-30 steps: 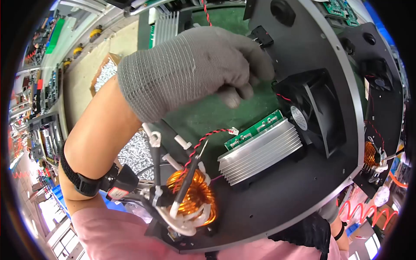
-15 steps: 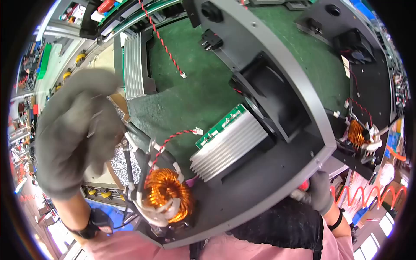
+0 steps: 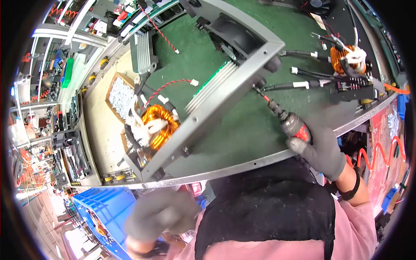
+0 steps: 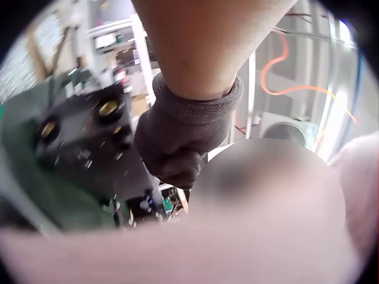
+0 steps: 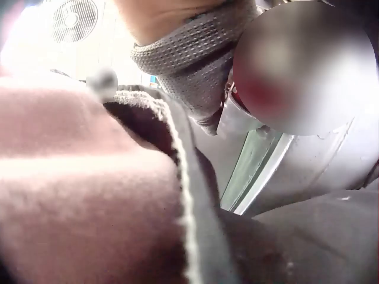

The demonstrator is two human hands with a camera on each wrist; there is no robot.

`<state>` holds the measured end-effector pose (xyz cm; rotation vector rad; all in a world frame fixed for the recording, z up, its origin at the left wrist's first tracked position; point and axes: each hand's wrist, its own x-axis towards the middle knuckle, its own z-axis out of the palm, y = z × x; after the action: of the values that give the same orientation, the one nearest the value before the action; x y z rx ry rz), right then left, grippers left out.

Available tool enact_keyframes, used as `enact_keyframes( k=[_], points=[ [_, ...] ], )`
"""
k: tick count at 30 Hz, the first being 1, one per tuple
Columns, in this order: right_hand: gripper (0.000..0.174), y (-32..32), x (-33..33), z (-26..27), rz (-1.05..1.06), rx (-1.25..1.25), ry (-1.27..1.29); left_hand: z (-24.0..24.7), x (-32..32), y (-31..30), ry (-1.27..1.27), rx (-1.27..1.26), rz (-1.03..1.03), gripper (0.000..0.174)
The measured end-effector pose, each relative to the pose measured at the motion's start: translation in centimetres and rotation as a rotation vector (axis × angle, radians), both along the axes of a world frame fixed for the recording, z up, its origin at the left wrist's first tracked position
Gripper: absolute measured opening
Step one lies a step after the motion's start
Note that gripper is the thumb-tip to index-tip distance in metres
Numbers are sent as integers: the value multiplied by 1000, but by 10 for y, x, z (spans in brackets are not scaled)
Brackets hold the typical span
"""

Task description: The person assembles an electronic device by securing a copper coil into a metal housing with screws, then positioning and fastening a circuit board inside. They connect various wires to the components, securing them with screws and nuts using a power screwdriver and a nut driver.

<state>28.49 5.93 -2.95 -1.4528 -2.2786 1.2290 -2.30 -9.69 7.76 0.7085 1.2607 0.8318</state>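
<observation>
My right hand [image 3: 320, 151] grips a red and black power tool [image 3: 294, 126]; its thin tip points up-left toward the outer side of a dark metal chassis [image 3: 212, 100], and contact cannot be told. In the chassis are a copper coil [image 3: 161, 125], a finned heatsink [image 3: 208, 93] and a black fan [image 3: 236, 32]. Blurred, my left hand [image 3: 162, 214] is below the table edge, left of the black apron. The left wrist view shows the left hand [image 4: 183, 142] with fingers bent; whether it holds something is hidden. In the right wrist view, the right hand's glove [image 5: 195, 71] shows partly.
A second chassis with a copper coil [image 3: 346, 60] and loose cables lies at the right of the green table [image 3: 225, 149]. A box of small metal parts [image 3: 121, 97] stands at the left. A blue crate [image 3: 104, 206] is below the left edge. A red coiled hose [image 3: 383, 158] hangs at right.
My left hand has moved from over the chassis down below the table edge. My right hand with the tool has come up beside the chassis, which now appears tilted, its base mostly hidden.
</observation>
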Motion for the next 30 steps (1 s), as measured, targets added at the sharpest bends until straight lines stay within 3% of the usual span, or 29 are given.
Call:
enact_keyframes(
  k=[1, 3, 5, 9, 12, 14, 16, 18, 20, 27, 30],
  points=[
    [48, 0, 0, -2, -1, 3, 8, -24, 2, 1, -52, -66, -148, 41],
    [50, 10, -2, -10, 41, 127, 93, -62, 28, 18, -110, 25, -150, 44],
    [50, 25, -15, -7, 23, 276, -80, -91, 45, 40, -46, 63, -144, 34],
    [49, 50, -24, 8, 85, 360, -276, -134, 61, 81, -168, 27, -88, 37],
    [50, 22, -4, 12, 48, 491, -149, -135, 70, 93, -201, 3, -27, 36],
    [52, 1, 19, 10, 44, 368, 42, -135, 71, 97, -93, 93, -64, 35],
    [53, -26, 28, 15, -38, 158, 133, -144, 73, 104, -217, 117, 25, 36],
    [50, -45, 32, 6, -83, 64, 133, -146, 79, 110, -327, 134, 104, 36],
    [50, -53, 28, 1, -70, 49, 127, -142, 87, 113, -530, -36, 353, 34],
    [55, -54, 18, -6, -16, 93, 109, -148, 88, 104, -541, 33, 364, 31],
    [54, -53, 12, -3, 10, 93, 60, -151, 88, 100, -446, 98, 362, 44]
  ],
)
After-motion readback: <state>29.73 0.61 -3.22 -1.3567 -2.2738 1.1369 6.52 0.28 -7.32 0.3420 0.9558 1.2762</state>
